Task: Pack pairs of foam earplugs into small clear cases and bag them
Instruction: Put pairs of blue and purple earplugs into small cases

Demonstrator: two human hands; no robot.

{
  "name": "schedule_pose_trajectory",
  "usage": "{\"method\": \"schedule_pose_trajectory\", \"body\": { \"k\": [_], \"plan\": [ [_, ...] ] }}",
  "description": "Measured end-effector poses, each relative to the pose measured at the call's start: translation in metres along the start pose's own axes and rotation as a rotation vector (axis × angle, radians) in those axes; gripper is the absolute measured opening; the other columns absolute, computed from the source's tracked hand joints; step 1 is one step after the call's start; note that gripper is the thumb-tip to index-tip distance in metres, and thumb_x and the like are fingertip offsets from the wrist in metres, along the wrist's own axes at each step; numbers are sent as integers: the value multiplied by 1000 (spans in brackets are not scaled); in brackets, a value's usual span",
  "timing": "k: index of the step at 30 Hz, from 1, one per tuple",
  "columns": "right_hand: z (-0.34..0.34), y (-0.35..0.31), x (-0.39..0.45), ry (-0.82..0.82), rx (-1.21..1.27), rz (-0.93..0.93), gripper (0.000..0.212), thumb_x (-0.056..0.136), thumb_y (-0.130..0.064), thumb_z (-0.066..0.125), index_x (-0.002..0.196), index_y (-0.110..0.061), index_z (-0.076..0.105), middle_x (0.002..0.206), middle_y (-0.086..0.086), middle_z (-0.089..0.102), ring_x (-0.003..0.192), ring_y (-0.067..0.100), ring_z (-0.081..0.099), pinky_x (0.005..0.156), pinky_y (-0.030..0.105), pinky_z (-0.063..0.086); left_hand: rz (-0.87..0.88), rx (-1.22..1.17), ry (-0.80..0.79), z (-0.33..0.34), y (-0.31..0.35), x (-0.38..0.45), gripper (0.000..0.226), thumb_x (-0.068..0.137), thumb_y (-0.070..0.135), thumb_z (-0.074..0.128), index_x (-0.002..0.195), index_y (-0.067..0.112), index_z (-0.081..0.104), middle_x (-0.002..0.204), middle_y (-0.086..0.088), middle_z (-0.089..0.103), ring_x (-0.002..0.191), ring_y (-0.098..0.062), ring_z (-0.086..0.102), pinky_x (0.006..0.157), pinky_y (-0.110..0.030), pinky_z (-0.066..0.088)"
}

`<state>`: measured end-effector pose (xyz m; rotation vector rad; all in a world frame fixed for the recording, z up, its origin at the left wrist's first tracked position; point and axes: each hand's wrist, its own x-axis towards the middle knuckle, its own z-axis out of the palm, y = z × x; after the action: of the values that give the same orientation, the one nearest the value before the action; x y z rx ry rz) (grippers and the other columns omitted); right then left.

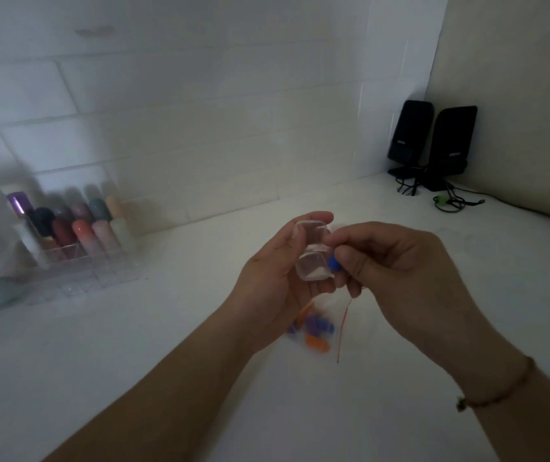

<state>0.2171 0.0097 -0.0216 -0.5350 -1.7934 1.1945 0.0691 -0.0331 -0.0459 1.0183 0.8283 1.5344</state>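
On your white counter [133, 345] you have: a clear acrylic organiser [77, 258] at far left, stocked with upright coloured tubes [82, 233], blurred; two black speakers [433, 145] side by side in the far right corner; tangled black cables [410, 186] beneath them; a green-tipped plug [440, 201] nearby; white tiled wall [167, 111] behind.

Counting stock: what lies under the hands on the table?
A clear bag of purple and orange earplugs, with a red strip. The left hand covers part of it.
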Motion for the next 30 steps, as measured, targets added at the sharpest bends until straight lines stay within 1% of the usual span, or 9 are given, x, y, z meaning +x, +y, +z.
{"method": "schedule_pose_trajectory", "body": {
  "k": [4, 7, 10, 14, 18, 21, 24, 27, 30],
  "plan": [
    [5, 3, -1, -8, -47, 16, 29, 83, 8, 63, 90, -21, 68, 80, -1, 73, 63, 10, 67, 59, 17, 51, -12, -63, -1, 3, -2, 1, 35, 102, 26, 34, 123, 7, 55, 106, -14, 59, 84, -26, 57, 71, -35, 52],
    [5, 5, -1, 0, -93, 102, 27, 80, 5, 69, 88, -19, 59, 74, -5, 72, 59, 9, 66, 55, 15, 48, -27, -61, -14, 2, -6, 2, 36, 103, 29, 36, 127, 8, 52, 117, -15, 55, 99, -31, 54, 78, -38, 50],
    [6, 9, 0, -1, -287, 60, 23, 75, -11, 76, 81, -24, 59, 73, -7, 69, 57, 7, 62, 56, 15, 47, -41, -56, -50, 2, -10, 2, 41, 101, 30, 36, 131, 6, 49, 119, -17, 56, 103, -33, 53, 87, -41, 46],
    [9, 11, -1, 18, -562, -76, 11, 73, -29, 76, 74, -30, 66, 69, -21, 62, 61, -1, 55, 59, 9, 39, -55, -133, -75, 5, -12, 0, 36, 102, 23, 34, 130, 6, 47, 97, -7, 63, 91, -18, 60, 80, -26, 52],
    [14, 18, -3, 10, -659, -162, 6, 80, -42, 69, 81, -36, 66, 63, -25, 54, 66, -8, 53, 60, 7, 35, -86, -203, -64, 2, -15, 2, 37, 98, 27, 41, 128, 10, 55, 99, -8, 58, 98, -22, 50, 89, -33, 45],
    [17, 15, -5, 30, -635, -182, 25, 80, -56, 56, 95, -38, 65, 75, -23, 57, 68, -4, 53, 59, 11, 35, -92, -251, -67, -1, -14, 3, 37, 100, 29, 37, 128, 12, 54, 110, -13, 55, 107, -28, 46, 90, -38, 42],
    [8, 0, -5, 148, -543, -229, 15, 83, -49, 59, 91, -37, 65, 78, -19, 62, 62, 9, 56, 53, 17, 44, -75, -314, -34, -3, -9, 6, 33, 104, 25, 33, 124, 11, 56, 112, -14, 55, 104, -28, 50, 85, -39, 44],
    [-19, -15, -4, 297, -504, -179, 17, 82, -39, 66, 72, -25, 68, 63, -1, 66, 53, 19, 55, 46, 18, 43, -58, -380, -5, -8, -5, 9, 28, 99, 23, 43, 119, 13, 59, 100, -6, 55, 84, -21, 54, 71, -33, 43],
    [-51, -23, -5, 71, -606, 138, 20, 80, -27, 74, 61, -21, 71, 46, 2, 59, 35, 9, 43, 39, 10, 32, -29, -413, 57, -12, -1, 11, 39, 74, 25, 68, 111, 14, 63, 91, -4, 57, 73, -19, 53, 66, -33, 42]
  ]
}}
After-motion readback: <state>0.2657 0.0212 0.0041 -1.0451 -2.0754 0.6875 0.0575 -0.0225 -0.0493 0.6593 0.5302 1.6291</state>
